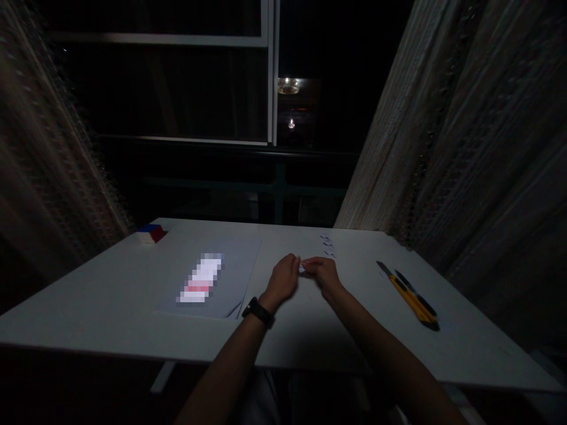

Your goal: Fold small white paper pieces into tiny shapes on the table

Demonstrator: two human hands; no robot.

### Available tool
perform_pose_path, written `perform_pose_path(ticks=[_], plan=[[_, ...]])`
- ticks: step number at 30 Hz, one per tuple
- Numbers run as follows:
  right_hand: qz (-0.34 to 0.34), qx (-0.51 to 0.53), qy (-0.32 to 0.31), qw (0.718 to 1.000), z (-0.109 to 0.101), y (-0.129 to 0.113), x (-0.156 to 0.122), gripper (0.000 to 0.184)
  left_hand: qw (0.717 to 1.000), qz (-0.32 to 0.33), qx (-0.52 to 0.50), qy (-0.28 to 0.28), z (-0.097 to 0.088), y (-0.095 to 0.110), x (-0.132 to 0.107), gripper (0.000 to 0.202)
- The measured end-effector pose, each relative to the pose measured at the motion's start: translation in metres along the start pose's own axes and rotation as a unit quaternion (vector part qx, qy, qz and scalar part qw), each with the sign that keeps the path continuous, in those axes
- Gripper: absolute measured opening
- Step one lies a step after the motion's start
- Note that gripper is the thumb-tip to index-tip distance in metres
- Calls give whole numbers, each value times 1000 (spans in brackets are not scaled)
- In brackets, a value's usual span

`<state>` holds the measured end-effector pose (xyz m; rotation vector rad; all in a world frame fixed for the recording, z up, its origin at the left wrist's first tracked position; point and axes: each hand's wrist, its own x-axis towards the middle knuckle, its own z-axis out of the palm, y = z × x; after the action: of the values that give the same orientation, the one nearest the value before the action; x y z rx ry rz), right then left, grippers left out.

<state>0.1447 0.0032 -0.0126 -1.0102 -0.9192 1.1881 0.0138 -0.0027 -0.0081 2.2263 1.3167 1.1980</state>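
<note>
My left hand point(283, 277), with a black watch point(258, 311) on its wrist, is closed in a pinch above the middle of the white table point(305, 330). Close against it, my right hand point(322, 274) pinches too. Between the fingertips of both shows a small white piece of paper point(302, 268), mostly hidden by the fingers. Just beyond my right hand, a short column of small dark marks point(326, 245) lies on the tabletop; I cannot tell whether they are ink or small pieces.
To the right lie a yellow utility knife point(410, 300) with its blade out and a dark pen point(415, 292). White paper sheets point(239, 280) on the left bear a bright pixelated patch. A blue, white and red block point(150, 233) sits at the far left. Curtains point(398, 118) flank the dark window.
</note>
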Motion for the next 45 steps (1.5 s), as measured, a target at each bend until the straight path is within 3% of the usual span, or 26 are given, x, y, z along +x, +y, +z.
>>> perform_pose_path(ticks=[4, 8, 15, 21, 26, 32, 37, 45], plan=[[-10, -23, -37, 999, -1, -2, 1, 28, 999, 25, 23, 2, 1, -1, 1, 33], [-50, -72, -103, 991, -1, 1, 3, 35, 999, 4, 31, 24, 0, -2, 2, 30], [9, -55, -152, 987, -4, 2, 4, 40, 993, -51, -103, -6, 4, -3, 6, 33], [-32, -36, -141, 989, 4, -3, -4, 38, 987, -48, -156, -1, 3, -1, 7, 32], [-49, -44, -75, 995, 8, -3, -6, 38, 980, -51, -190, -4, 3, 3, 5, 32], [-46, -83, -160, 983, 0, -6, -2, 41, 967, -90, -238, 0, 4, 0, 7, 32], [-36, -60, -153, 986, 2, -6, -5, 42, 966, -102, -235, 14, 4, 0, 6, 32], [17, 6, -131, 991, 8, -6, -10, 39, 937, -149, -315, -26, 0, 4, 8, 37]])
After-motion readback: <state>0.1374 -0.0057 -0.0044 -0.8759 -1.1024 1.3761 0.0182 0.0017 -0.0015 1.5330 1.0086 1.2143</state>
